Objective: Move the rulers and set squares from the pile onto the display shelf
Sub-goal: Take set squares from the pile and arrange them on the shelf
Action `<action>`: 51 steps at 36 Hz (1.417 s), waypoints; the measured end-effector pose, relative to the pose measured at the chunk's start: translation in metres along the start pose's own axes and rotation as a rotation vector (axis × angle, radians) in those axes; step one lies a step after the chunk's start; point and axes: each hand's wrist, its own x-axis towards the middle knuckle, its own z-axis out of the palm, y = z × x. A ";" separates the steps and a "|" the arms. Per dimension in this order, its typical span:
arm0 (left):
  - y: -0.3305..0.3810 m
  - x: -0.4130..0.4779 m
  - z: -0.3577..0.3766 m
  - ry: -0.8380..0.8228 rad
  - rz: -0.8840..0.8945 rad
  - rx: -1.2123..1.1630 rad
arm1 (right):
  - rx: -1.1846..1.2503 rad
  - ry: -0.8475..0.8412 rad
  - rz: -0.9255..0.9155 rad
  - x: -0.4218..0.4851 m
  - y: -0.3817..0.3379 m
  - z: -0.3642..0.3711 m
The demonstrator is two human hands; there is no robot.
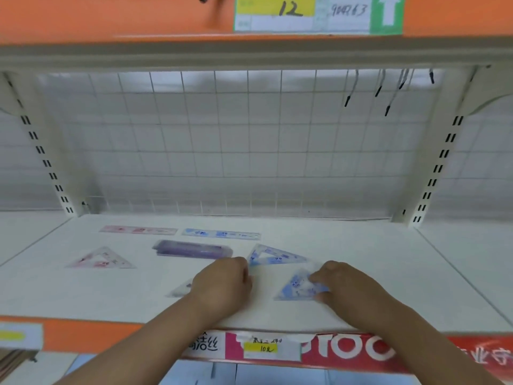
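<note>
The display shelf [374,259] looks like smooth, matt white painted metal, backed by a white-coated wire grid [211,140]. The blue set square [294,287], the pink set square [102,259] and the rulers [222,234] are thin translucent plastic with a faint sheen; the purple pile [191,248] looks glossier. The price label [277,12] above is paper.

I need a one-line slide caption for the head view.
On the white shelf, the right hand pinches a blue set square; the left hand rests curled beside it.
</note>
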 end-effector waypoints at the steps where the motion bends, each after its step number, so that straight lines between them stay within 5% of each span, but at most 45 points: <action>1: 0.000 0.000 0.000 0.003 -0.001 0.002 | 0.013 -0.002 -0.002 0.000 0.000 0.000; 19: -0.001 -0.012 0.001 0.024 -0.024 0.026 | -0.033 -0.001 0.002 -0.007 -0.005 -0.004; 25: -0.012 -0.019 -0.003 0.046 -0.050 0.019 | -0.001 0.116 -0.034 -0.005 -0.029 -0.015; 38: -0.075 -0.060 -0.031 0.203 -0.162 -0.051 | 0.007 0.169 -0.290 0.023 -0.146 -0.018; 51: -0.233 -0.126 -0.076 0.276 -0.281 -0.032 | 0.036 0.157 -0.467 0.067 -0.329 0.004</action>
